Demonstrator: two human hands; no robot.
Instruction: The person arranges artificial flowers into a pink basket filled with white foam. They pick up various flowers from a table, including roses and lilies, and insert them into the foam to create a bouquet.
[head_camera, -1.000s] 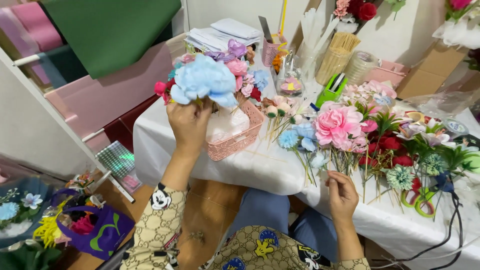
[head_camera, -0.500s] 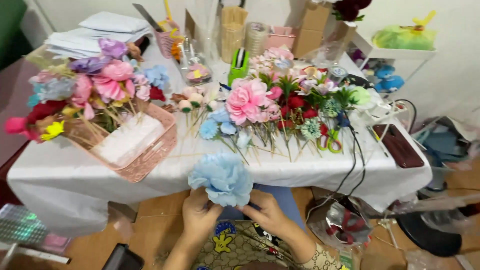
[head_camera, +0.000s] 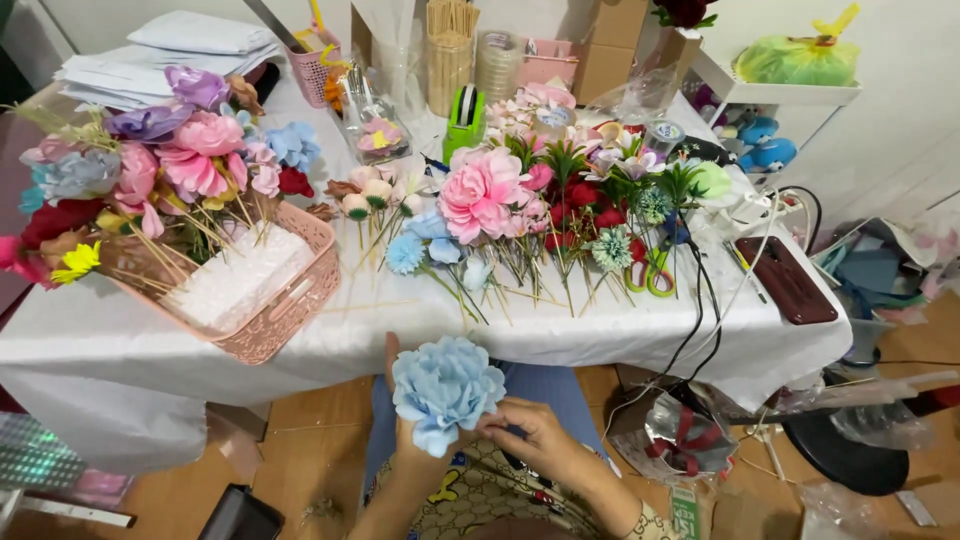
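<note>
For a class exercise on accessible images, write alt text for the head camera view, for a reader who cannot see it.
Two hands, left and right, hold a pale blue fabric flower over the person's lap, in front of a white-covered table. On it stand a pink basket of flowers on sticks, more loose flowers and green-handled scissors.

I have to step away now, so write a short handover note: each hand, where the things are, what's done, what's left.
Left hand: holds the light blue paper flower from below, over the lap, in front of the table.
Right hand: fingers at the flower's underside.
Pink basket, table's left: flowers on sticks stand in it.
More flowers on sticks lie mid-table.
Done: bloom looks fully formed.
Left: whether it has a stick is hidden; probably finish the base and put it with the others.
</note>
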